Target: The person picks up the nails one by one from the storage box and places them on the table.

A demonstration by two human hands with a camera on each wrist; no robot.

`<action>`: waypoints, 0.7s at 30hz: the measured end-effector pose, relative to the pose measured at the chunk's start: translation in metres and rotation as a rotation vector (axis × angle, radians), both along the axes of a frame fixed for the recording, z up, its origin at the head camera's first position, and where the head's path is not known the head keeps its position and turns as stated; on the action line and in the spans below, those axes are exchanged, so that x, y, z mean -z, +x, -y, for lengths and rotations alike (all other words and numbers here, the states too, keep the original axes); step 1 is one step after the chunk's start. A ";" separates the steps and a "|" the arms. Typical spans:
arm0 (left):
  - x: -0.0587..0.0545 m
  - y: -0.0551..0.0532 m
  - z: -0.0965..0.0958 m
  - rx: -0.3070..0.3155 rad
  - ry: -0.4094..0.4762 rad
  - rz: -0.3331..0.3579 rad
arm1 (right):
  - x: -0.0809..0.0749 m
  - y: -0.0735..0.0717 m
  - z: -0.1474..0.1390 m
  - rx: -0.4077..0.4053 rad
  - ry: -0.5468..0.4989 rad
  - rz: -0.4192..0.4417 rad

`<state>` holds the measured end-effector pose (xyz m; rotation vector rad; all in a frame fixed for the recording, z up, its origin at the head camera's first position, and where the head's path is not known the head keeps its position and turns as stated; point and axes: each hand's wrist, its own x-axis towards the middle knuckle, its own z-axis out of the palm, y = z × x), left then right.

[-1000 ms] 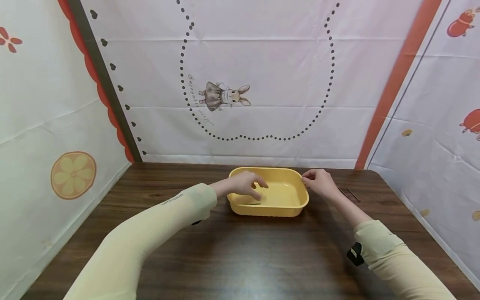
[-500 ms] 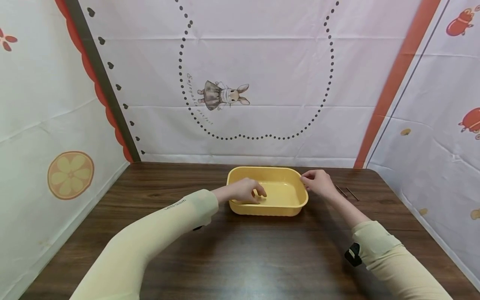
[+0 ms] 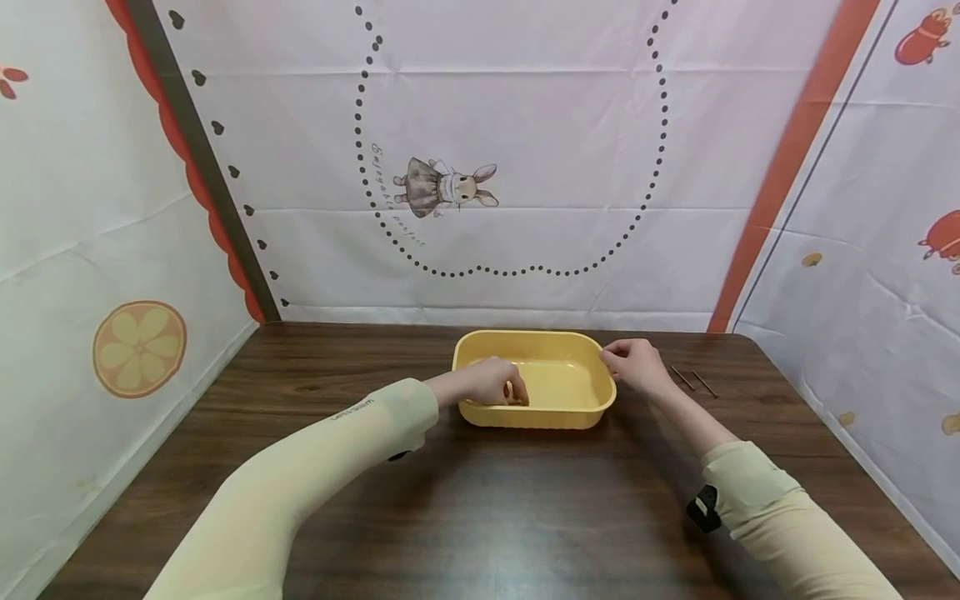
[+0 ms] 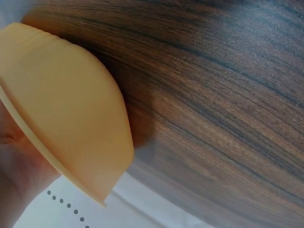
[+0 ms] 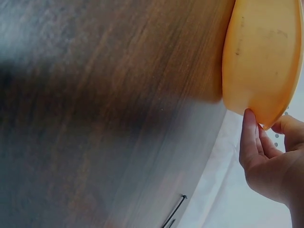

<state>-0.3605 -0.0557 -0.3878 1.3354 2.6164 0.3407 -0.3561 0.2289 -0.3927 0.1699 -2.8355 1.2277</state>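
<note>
A yellow plastic basin (image 3: 558,419) with rounded corners stands on the dark wooden table. My left hand (image 3: 489,382) reaches over its left side, fingers bent down toward the inside bottom near the front wall. Whether the fingertips hold anything there is too small to tell; in the left wrist view the basin wall (image 4: 71,95) hides them. At the basin's right end my right hand (image 3: 636,365) pinches the rim between thumb and fingers. The right wrist view shows those fingers (image 5: 249,137) against the outside of the wall, with the thumb at the rim.
Two thin dark rods (image 3: 703,384) lie on the table right of my right hand; one rod (image 5: 175,210) shows a slightly wider end in the right wrist view. Printed cloth walls (image 3: 525,250) close off the back and both sides. The wooden table (image 3: 487,508) extends in front.
My left hand has lowered into the basin and its spread fingers have drawn together. A thin dark thing seen under it earlier is now hidden. My right hand stays at the rim.
</note>
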 end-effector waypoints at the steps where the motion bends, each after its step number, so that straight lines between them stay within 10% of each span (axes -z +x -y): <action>1: 0.000 0.000 0.000 0.003 -0.008 -0.002 | 0.000 0.000 0.000 0.001 -0.004 0.000; 21: 0.004 0.001 -0.004 -0.078 0.019 0.023 | 0.000 0.003 0.003 0.017 -0.008 -0.008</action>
